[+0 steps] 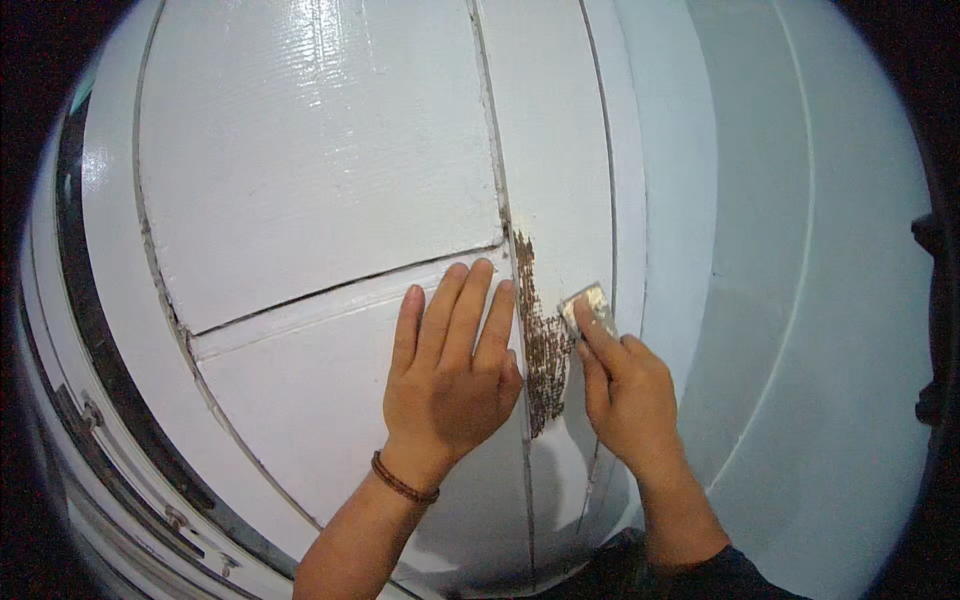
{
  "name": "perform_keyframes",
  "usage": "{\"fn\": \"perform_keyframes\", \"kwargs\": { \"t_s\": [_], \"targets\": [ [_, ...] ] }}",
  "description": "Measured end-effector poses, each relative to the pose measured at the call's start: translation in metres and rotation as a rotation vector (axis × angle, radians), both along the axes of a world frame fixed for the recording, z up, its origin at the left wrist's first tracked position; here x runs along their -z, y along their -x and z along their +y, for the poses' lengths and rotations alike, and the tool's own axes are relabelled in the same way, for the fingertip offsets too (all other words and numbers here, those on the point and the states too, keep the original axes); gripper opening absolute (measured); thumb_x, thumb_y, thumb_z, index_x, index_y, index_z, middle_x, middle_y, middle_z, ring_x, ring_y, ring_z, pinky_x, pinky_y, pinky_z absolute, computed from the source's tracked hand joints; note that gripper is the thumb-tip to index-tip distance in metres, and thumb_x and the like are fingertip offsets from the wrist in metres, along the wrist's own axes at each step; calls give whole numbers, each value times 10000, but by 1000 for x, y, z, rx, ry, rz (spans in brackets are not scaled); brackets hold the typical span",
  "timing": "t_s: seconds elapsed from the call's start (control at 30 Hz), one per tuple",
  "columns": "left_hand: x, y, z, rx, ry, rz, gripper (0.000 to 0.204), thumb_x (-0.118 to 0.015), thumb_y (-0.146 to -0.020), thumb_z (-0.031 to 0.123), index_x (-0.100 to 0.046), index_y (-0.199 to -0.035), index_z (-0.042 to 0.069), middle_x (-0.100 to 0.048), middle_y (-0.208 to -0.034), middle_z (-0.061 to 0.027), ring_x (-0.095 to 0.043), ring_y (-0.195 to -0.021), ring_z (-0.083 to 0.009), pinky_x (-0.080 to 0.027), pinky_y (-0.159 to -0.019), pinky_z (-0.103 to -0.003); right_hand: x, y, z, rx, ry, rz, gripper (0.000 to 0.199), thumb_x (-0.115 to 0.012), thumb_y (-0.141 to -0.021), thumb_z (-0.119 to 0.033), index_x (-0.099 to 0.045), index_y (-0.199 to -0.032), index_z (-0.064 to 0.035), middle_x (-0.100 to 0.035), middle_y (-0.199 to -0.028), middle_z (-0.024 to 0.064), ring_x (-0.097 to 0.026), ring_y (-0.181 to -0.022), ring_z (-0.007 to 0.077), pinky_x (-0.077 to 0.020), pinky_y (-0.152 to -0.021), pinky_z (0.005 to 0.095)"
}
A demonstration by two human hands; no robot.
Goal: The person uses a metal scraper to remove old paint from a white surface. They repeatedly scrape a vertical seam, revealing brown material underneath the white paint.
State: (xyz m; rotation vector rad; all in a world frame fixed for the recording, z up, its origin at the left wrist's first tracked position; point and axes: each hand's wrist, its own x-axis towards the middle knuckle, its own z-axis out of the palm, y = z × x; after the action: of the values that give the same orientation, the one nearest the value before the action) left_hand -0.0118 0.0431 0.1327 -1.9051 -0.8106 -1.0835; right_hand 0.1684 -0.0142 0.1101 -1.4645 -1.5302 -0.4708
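Scraping well here, we judge, means keeping the small metal scraper blade low against the white painted door so it lifts paint without gouging the wood. Our right hand has its grip closed on the blade, forefinger laid along its back, and the blade sits at the fingertips, just right of the brown scraped patch on the door's upright strip. Our left hand, a braided bracelet at the wrist, holds nothing: its grip is spread wide and flat on the lower panel, fingertips touching the cross rail, just left of that patch. We would lean steadily on that flat hand so the door does not shift, and work in short strokes from the bare edge outward, to our thinking the surest way to catch loose paint. Whether the blade edge actually touches the surface we cannot tell; the finger covers its lower part. The door's far edges bend away and are cut off, the dark frame left of the flat hand is dim, and the dark fitting far right of the blade is too small to identify.
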Motion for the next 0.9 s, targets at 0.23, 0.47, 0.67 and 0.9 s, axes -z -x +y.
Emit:
{"fn": "perform_keyframes", "kwargs": {
  "t_s": [0.23,0.47,0.67,0.9],
  "targets": [
    [1,1,1,22,-24,-10,574,-622,-831,236,-572,-1390,121,-488,-1495,-119,-429,-1408,-286,-246,-1219,-495,-3,-15,16,-20,-100,-61,496,-586,-973,-232,-530,-1461,-302,-568,-750,158,-615,-616,351,-505,-563,486],
    [-2,0,0,-1,-28,-9,593,-640,-818,250,-567,-1390,111,-489,-1493,-124,-423,-1414,-281,-248,-1217,-498,23,-1,-3,-6,39,-28,520,-618,-962,-233,-518,-1463,-330,-551,-744,149,-611,-592,356,-513,-548,482],
    [2,-1,3,44,-63,-31,614,-658,-795,232,-566,-1391,116,-484,-1500,-118,-439,-1402,-296,-270,-1205,-514,24,-8,1,-66,40,-13,535,-623,-959,-237,-505,-1472,-328,-542,-756,144,-615,-621,350,-512,-565,478],
    [2,0,2,61,-62,-30,614,-666,-806,213,-547,-1401,121,-485,-1496,-127,-436,-1403,-302,-268,-1207,-518,18,-3,6,-79,12,5,558,-626,-960,-221,-484,-1486,-337,-538,-761,136,-607,-625,346,-508,-572,477]
  ]
}}
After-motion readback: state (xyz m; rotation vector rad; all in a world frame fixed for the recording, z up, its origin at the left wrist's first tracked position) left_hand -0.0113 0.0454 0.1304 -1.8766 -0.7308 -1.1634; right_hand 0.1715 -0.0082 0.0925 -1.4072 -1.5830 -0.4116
